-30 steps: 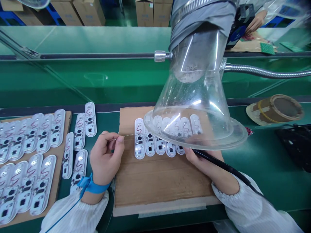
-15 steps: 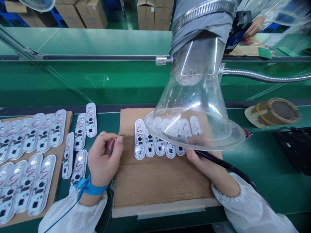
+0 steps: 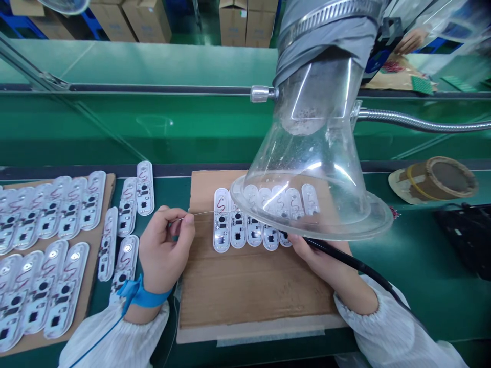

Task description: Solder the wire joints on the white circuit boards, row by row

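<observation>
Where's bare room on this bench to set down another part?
Free: the cardboard below the middle boards, between left hand and right hand; green bench between hood, right sleeve and black device. Crowded: under the hood, with boards and the right hand; far left, boards packed on a second cardboard, loose ones beside it.

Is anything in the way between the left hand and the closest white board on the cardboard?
Nothing visible blocks it. Between the left hand and the board there's just cardboard underneath and the thin wire the hand pinches. The clear hood overlaps other boards in this view, not that gap.
</observation>
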